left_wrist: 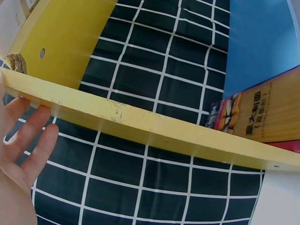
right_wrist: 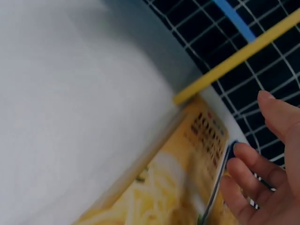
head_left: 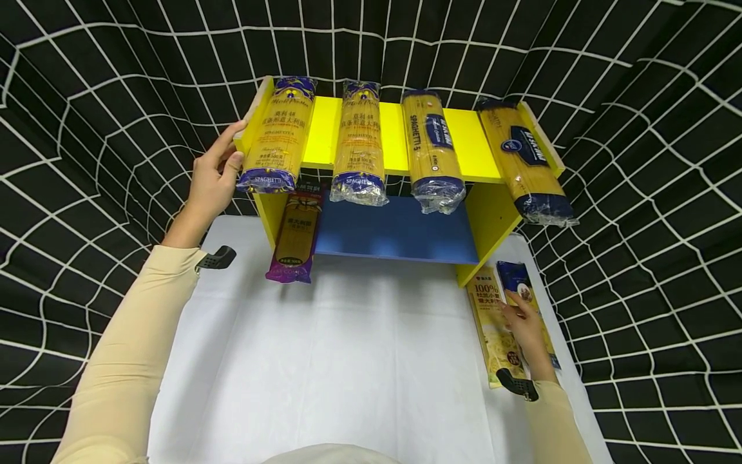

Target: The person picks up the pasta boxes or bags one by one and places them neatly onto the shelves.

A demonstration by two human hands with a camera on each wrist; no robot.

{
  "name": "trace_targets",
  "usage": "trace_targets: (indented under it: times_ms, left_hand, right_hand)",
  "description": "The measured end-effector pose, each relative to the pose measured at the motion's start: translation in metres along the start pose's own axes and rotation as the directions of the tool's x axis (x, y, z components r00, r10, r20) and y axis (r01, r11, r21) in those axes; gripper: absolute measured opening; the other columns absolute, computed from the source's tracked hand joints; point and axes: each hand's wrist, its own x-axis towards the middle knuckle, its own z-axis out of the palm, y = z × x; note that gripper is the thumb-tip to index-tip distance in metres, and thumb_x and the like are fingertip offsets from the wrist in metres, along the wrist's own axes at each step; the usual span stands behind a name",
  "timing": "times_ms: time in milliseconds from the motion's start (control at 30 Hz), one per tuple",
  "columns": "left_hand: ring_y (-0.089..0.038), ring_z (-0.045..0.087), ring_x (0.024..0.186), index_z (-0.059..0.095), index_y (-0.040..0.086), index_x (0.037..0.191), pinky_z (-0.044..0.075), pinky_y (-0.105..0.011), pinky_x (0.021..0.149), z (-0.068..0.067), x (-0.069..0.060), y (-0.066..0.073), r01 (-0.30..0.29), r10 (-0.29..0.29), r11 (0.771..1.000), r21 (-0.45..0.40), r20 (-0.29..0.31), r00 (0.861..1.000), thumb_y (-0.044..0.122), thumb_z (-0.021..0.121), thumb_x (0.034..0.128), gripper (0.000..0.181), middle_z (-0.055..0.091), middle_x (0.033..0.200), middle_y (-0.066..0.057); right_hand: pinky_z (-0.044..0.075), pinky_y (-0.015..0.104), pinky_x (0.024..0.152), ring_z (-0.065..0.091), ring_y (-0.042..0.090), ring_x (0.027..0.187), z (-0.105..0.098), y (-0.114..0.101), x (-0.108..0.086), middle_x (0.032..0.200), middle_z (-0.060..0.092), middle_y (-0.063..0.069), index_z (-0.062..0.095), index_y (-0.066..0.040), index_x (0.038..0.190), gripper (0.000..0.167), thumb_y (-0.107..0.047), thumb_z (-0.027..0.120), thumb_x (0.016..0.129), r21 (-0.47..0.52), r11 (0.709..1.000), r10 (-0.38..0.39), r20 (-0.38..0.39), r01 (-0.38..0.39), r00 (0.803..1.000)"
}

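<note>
In the head view my left hand (head_left: 211,177) rests at the upper left side of the yellow shelf (head_left: 319,138); the left wrist view shows its fingers (left_wrist: 35,124) against the side panel (left_wrist: 112,110). Four spaghetti packs lie on top, the leftmost pack (head_left: 278,135) beside that hand. At the right, my right hand (head_left: 526,332) is over a yellow pack (head_left: 493,328) and a blue-topped pack (head_left: 513,277). Seen from the right wrist, its fingers (right_wrist: 243,173) are loosely bent at the blue-topped pack's edge (right_wrist: 218,180), thumb apart. Whether they touch it I cannot tell.
A purple-ended pack (head_left: 295,238) leans on the blue board (head_left: 394,225) inside the shelf at the left. The shelf's right panel (head_left: 493,219) stands near the yellow pack. White cloth (head_left: 359,348) covers the table, and black netted walls (head_left: 637,193) surround it.
</note>
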Motion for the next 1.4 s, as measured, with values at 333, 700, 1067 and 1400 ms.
trace_targets:
  times_ms: [333, 700, 1067, 1400]
  left_hand:
    - [0.007, 0.057, 0.089, 0.043, 0.036, 0.149, 0.046, -0.008, 0.075, 0.0, 0.0, 0.0, -0.011, 0.011, 1.0, 0.01, -0.001, 1.0, 0.023, 0.05, 0.1031, 0.048, 0.065, 0.133, -0.015]
    - [0.007, 0.056, 0.088, 0.043, 0.035, 0.149, 0.045, -0.008, 0.073, 0.0, 0.0, -0.001, -0.022, 0.022, 1.0, 0.012, -0.008, 1.0, 0.023, 0.05, 0.1032, 0.048, 0.065, 0.132, -0.017]
    - [0.009, 0.056, 0.09, 0.042, 0.037, 0.149, 0.046, -0.006, 0.076, 0.001, 0.0, 0.0, -0.003, 0.003, 1.0, 0.022, 0.0, 1.0, 0.026, 0.049, 0.1035, 0.048, 0.064, 0.135, -0.014]
    - [0.004, 0.056, 0.089, 0.042, 0.036, 0.15, 0.046, -0.007, 0.074, 0.001, 0.0, -0.001, 0.009, -0.009, 1.0, 0.009, 0.003, 1.0, 0.025, 0.048, 0.1036, 0.048, 0.063, 0.135, -0.015]
  right_hand:
    - [0.051, 0.042, 0.092, 0.059, 0.032, 0.113, -0.003, 0.025, -0.011, 0.118, 0.069, 0.018, 0.04, -0.013, 0.152, 0.061, -0.033, 0.061, 0.098, -0.139, 0.982, 0.127, -0.035, -0.131, 0.991]
    - [0.043, 0.056, 0.107, 0.038, 0.05, 0.138, -0.005, 0.047, -0.009, 0.149, 0.036, 0.037, 0.027, -0.014, 0.157, 0.071, -0.026, 0.064, 0.096, -0.182, 0.974, 0.159, 0.141, -0.133, 0.977]
    - [0.035, 0.063, 0.111, 0.031, 0.053, 0.141, 0.002, 0.042, -0.013, 0.156, 0.029, 0.033, 0.029, -0.015, 0.157, 0.072, -0.018, 0.066, 0.095, -0.28, 0.952, 0.165, 0.136, -0.122, 0.977]
    - [0.048, 0.061, 0.093, 0.043, 0.056, 0.129, 0.003, 0.041, -0.008, 0.152, 0.032, 0.037, 0.025, -0.015, 0.158, 0.075, -0.028, 0.065, 0.096, -0.405, 0.913, 0.134, 0.171, -0.054, 0.976]
